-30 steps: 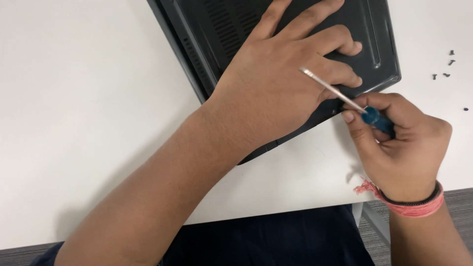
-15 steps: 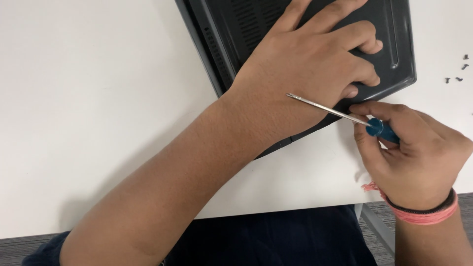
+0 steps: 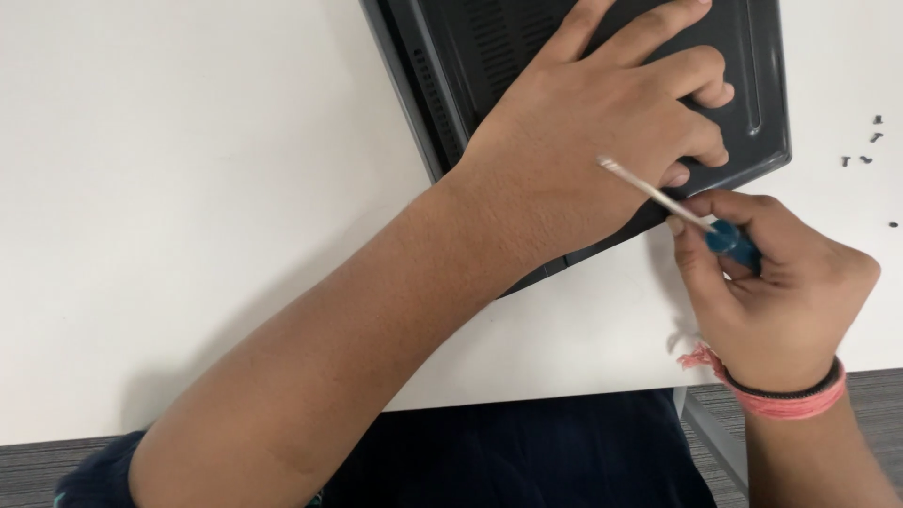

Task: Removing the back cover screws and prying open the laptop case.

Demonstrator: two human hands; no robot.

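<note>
Two hands busy: our left hand [image 3: 602, 141] lay spread flat on the upturned dark laptop [image 3: 752, 85] at the white table's [image 3: 188, 188] near edge, our right hand [image 3: 781, 292] gripped the blue-handled screwdriver [image 3: 701, 221], whose shaft crossed the left knuckles—we judged a slip could jab them or scatter the small loose screws [image 3: 861, 160] nearby.

Both forearms are bare. The right hand [image 3: 781, 292], at the lower right of the frame, wears a thin black band and a frayed pink-red thread bracelet [image 3: 785, 395] at the wrist. The left hand [image 3: 583, 150], upper centre, wears nothing. Dark navy clothing [image 3: 527, 452] fills the bottom centre.
</note>
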